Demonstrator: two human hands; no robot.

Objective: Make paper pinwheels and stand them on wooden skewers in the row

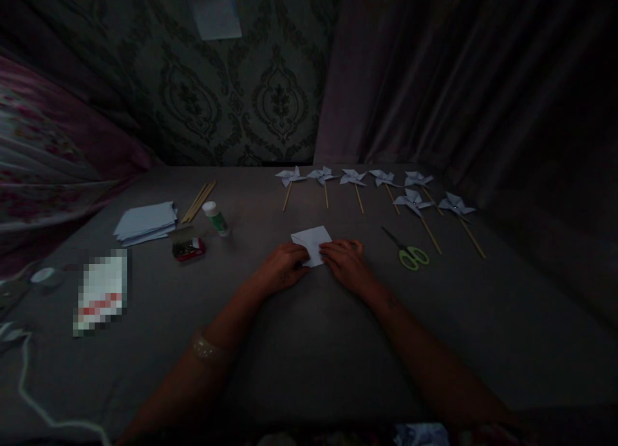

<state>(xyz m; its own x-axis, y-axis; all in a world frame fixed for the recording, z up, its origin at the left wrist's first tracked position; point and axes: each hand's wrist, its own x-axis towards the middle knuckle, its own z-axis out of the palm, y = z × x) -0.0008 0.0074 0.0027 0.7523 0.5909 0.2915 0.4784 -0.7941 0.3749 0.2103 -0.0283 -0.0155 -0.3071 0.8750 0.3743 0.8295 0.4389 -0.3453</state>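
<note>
A small white square of paper [313, 238] lies on the table in front of me, with a fold line or flap edge showing near its upper left. My left hand [286, 267] has its fingers curled over the lower left edge of the paper, gripping it. On the other side, my right hand [348, 263] presses bent fingers onto the right part of the paper. Both fingertips partly cover the sheet. To the right of my right hand lie scissors [410, 256] with green handles, blades pointing up and left.
Several white paper pinwheels [353, 176] on sticks lie across the back and right. At left are a paper stack [146, 222], wooden sticks [199, 203], a glue stick [216, 219], a small red box [187, 246], a blurred packet [102, 291] and a white cable [53, 422].
</note>
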